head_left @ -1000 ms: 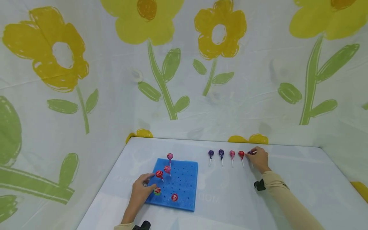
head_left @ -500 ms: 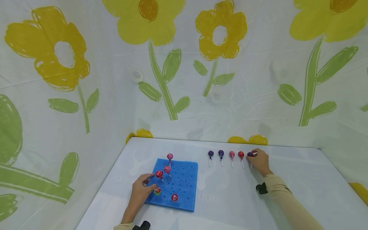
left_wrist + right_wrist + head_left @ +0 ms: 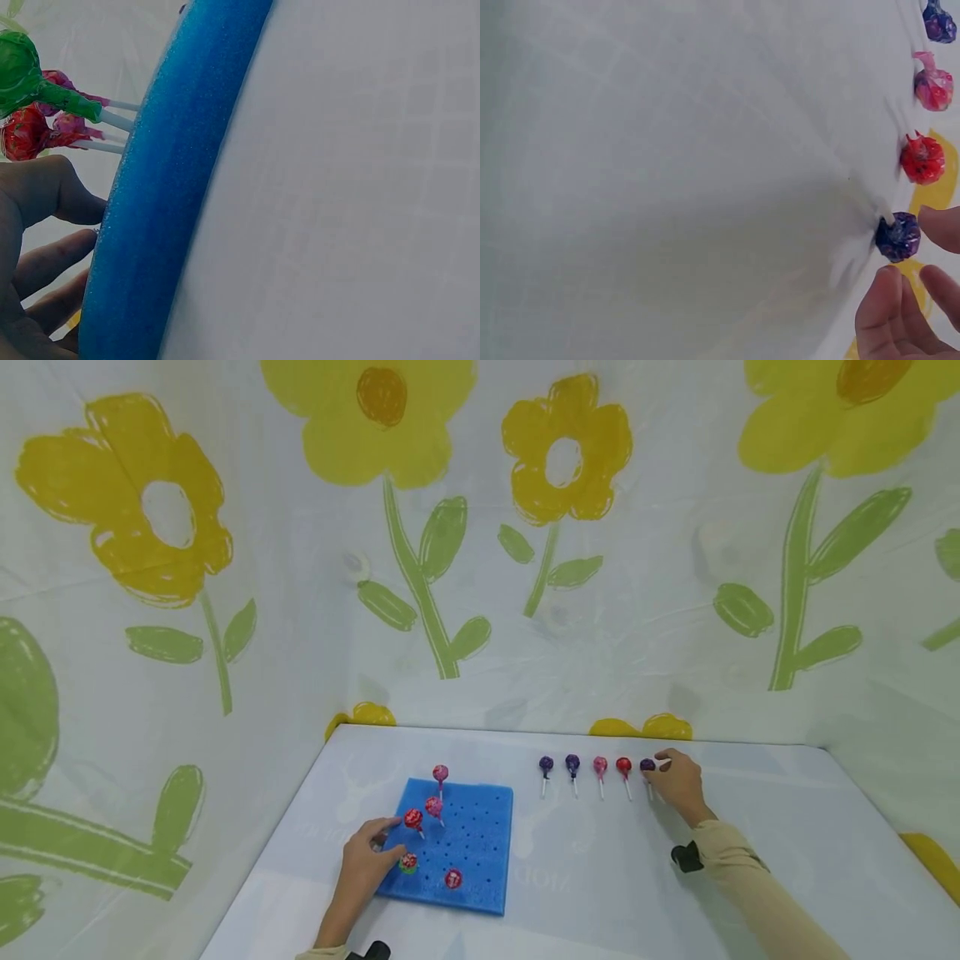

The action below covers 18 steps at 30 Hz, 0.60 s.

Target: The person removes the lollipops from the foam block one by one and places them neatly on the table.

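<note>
A blue foam block [image 3: 469,827] dotted with small holes lies at the left of the table. Several wrapped lollipops stand in it, among them a red lollipop [image 3: 413,819] and a green-wrapped lollipop [image 3: 19,71]. My left hand [image 3: 366,860] rests at the block's left edge, thumb and fingers spread and touching the foam. At the right end of a row on the table lies a purple lollipop [image 3: 898,237], stick toward me. Around its head, thumb and fingers parted, is my right hand [image 3: 678,783], gripping nothing.
To the left of that purple lollipop lie another red lollipop [image 3: 624,765], a pink lollipop [image 3: 600,764] and two more purple ones [image 3: 572,762], sticks toward me. A flower-printed curtain [image 3: 645,652] rises behind the white table's back edge.
My right hand has turned the purple lollipop so its stick points toward me, set it at the row's end and loosened its fingers. My left hand stays at the foam block.
</note>
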Tool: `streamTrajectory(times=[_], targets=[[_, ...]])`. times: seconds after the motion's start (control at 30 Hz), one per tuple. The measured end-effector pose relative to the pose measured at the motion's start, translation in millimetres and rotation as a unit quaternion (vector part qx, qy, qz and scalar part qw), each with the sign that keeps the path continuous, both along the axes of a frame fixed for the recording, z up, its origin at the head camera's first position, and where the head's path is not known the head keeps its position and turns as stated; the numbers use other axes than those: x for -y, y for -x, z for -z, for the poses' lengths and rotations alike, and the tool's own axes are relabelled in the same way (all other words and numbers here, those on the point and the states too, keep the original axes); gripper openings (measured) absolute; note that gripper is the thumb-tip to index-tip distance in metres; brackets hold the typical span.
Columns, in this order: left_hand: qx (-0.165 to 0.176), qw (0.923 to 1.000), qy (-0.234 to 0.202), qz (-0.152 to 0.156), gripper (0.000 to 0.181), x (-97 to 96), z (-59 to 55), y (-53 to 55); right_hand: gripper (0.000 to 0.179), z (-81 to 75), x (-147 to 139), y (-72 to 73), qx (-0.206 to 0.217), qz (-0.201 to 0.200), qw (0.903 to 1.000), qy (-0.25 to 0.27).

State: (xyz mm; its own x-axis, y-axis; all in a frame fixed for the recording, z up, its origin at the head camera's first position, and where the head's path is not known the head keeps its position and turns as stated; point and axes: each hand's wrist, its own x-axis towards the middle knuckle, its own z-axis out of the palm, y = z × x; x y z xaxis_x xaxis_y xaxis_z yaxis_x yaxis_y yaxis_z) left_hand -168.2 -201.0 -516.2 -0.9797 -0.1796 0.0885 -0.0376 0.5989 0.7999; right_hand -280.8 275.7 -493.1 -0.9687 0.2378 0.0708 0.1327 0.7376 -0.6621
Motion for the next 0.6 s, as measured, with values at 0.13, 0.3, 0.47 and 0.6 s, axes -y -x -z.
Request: streamTrajectory(times=[0.13,0.3,0.47,0.6], targets=[[0.008,1.0000,-0.002,-0.002,0.043,-0.2,1.5,-0.5,0.037,-0.5,0.5,-4.7,-0.014,-0.014,0.9998,-0.004],[0.016,0.9998,-0.004,-0.007,0.044,-0.3,3.3,-0.2,0.033,-4.7,2.6,-12.3,-0.022,-0.042,0.9989,-0.003],[0.012,0.9999,-0.005,-0.004,0.044,0.6,2.3,-0.2,0.032,-13.1,9.1,-18.9,-0.017,-0.072,0.9971,0.017],[0.006,1.0000,-0.002,-0.002,0.043,0.9,1.3,0.6,0.032,-21.3,17.2,-22.6,-0.021,-0.087,0.9958,0.020]])
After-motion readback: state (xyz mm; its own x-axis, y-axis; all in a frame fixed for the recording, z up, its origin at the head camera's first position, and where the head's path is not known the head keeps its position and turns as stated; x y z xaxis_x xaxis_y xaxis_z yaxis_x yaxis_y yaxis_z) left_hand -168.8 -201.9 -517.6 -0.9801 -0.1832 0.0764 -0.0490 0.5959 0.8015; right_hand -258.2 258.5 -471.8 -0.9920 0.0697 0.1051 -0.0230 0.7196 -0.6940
